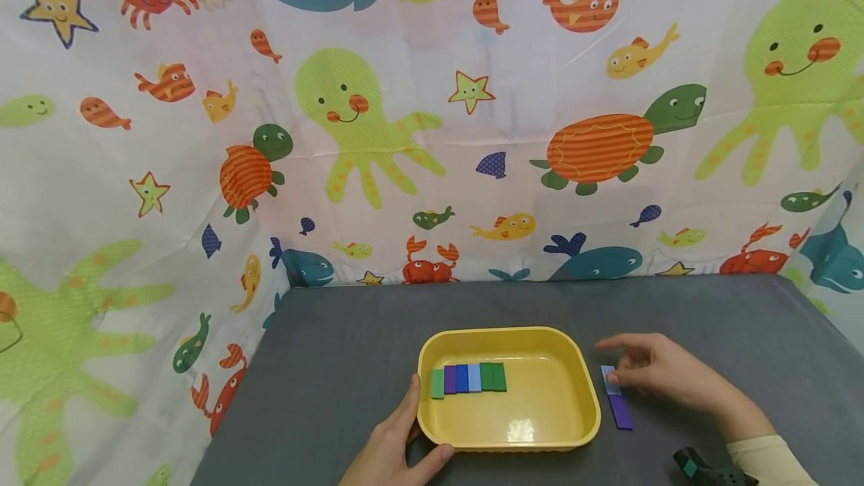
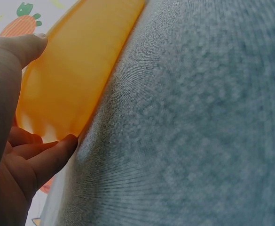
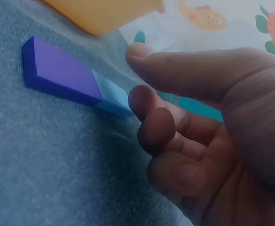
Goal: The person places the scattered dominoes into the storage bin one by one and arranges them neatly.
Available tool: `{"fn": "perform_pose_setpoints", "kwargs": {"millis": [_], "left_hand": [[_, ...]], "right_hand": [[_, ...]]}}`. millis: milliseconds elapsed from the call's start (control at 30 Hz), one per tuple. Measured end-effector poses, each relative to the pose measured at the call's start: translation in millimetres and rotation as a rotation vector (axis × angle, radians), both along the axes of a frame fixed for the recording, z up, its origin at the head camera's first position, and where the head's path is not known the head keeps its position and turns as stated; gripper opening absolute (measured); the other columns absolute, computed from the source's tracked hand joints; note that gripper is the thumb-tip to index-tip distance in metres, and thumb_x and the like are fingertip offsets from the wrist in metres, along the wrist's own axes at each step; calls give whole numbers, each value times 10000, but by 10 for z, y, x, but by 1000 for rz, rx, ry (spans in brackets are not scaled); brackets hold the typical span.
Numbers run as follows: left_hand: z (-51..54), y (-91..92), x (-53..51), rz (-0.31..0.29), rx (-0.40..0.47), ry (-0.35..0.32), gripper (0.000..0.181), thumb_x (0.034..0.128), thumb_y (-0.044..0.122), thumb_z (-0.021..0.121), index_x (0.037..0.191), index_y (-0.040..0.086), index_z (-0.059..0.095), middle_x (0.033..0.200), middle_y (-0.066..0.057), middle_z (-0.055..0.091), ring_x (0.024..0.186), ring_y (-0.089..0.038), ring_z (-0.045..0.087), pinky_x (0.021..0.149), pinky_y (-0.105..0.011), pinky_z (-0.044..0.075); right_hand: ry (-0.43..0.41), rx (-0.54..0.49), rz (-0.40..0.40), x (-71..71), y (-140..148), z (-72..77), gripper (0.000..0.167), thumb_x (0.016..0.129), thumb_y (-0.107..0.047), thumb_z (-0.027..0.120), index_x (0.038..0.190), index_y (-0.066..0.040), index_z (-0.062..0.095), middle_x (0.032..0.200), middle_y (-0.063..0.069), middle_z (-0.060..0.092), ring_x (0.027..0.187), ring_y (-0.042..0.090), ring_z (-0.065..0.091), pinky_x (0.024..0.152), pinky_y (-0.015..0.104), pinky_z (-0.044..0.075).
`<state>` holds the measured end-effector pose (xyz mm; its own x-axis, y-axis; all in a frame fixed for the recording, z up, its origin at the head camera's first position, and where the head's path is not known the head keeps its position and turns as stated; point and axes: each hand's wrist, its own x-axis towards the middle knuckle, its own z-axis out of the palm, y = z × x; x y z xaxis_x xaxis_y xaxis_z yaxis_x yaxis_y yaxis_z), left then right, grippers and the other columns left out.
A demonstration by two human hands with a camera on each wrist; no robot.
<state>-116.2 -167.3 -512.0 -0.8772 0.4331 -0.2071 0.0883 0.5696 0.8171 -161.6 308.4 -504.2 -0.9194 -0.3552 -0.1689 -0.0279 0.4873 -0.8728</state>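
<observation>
My left hand [image 1: 398,433] holds the near left corner of a yellow tray [image 1: 547,403], thumb on the front wall and fingers along the left side. In the left wrist view those fingers press the tray wall [image 2: 76,70]. Inside the tray, coloured tiles stand side by side in a row: a light green tile [image 1: 437,384], a purple tile [image 1: 450,380], a blue tile [image 1: 462,379], a light blue tile [image 1: 475,378] and two dark green tiles [image 1: 493,377]. Right of the tray, my right hand [image 1: 664,370] hovers by another light blue tile [image 1: 608,375], holding nothing. That tile adjoins a purple tile [image 3: 62,70] end to end.
A dark grey cloth [image 1: 351,351] covers the table. Behind it and at the sides hangs a white curtain [image 1: 418,156] printed with sea animals. At the near right lies a black device [image 1: 709,471] with a green patch, partly out of view.
</observation>
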Motion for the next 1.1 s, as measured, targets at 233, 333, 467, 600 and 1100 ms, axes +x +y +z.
{"fn": "perform_pose_setpoints", "kwargs": {"millis": [233, 333, 467, 600, 1100], "left_hand": [[5, 5, -1, -2, -11, 13, 1133, 1003, 605, 743, 1763, 90, 79, 1783, -161, 260, 1544, -350, 453, 1090, -451, 554], [2, 3, -5, -5, -15, 21, 1131, 1004, 611, 736, 1763, 87, 82, 1783, -155, 262, 1549, -350, 445, 1095, -456, 549], [7, 4, -4, -6, -7, 16, 1131, 1004, 610, 735, 1761, 78, 85, 1783, -149, 264, 1548, -348, 446, 1094, -454, 550], [10, 3, -5, -6, -6, 15, 1132, 1002, 613, 737, 1761, 79, 88, 1784, -141, 266, 1546, -338, 451, 1094, -450, 552], [-7, -11, -15, -9, -7, 25, 1136, 1004, 647, 713, 1761, 82, 84, 1782, -133, 261, 1552, -336, 436, 1122, -464, 530]], "right_hand": [[16, 20, 35, -16, 46, -73, 477, 987, -181, 826, 1391, 29, 684, 828, 83, 656, 621, 161, 587, 531, 274, 514], [19, 25, 23, -17, 49, -100, 474, 972, -178, 841, 1377, 23, 698, 817, 77, 646, 609, 148, 572, 511, 264, 492], [11, 25, 10, -18, 51, -107, 481, 964, -163, 849, 1380, 25, 698, 817, 84, 640, 597, 142, 560, 496, 257, 476], [2, 30, -6, -19, 48, -111, 487, 965, -171, 851, 1382, 28, 698, 824, 89, 643, 581, 141, 547, 478, 256, 468], [24, 103, -88, -38, 18, -161, 614, 960, -311, 869, 1431, 22, 656, 820, 75, 658, 462, 151, 491, 407, 291, 463]]}}
